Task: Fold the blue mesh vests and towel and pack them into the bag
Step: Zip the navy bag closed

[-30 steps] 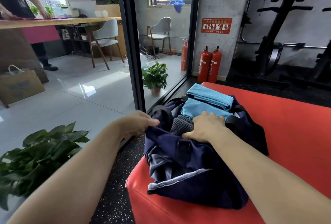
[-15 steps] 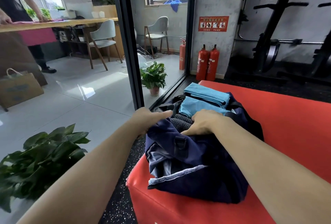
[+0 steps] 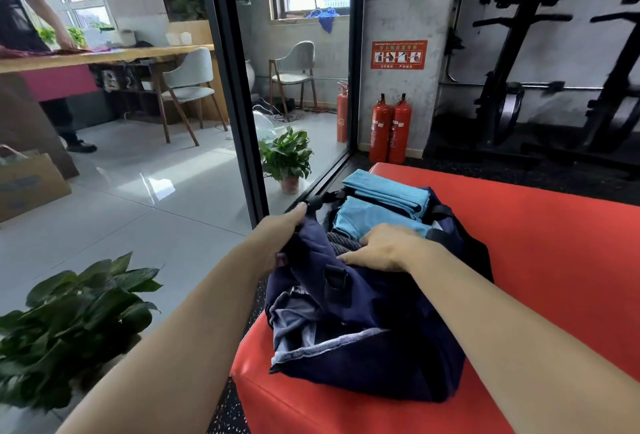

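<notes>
Now left hand point(image 3: 281, 229) gripping bag point(image 3: 381, 336) rim, right hand point(image 3: 384, 247) seemingly pressing grey towel point(image 3: 343, 243)

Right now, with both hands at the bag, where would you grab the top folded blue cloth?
Probably its near long edge, from above with the right hand. The top folded blue cloth lies flat across the far end of the bag, and that edge shows stacked layers, so pinching there should keep the fold together.
</notes>
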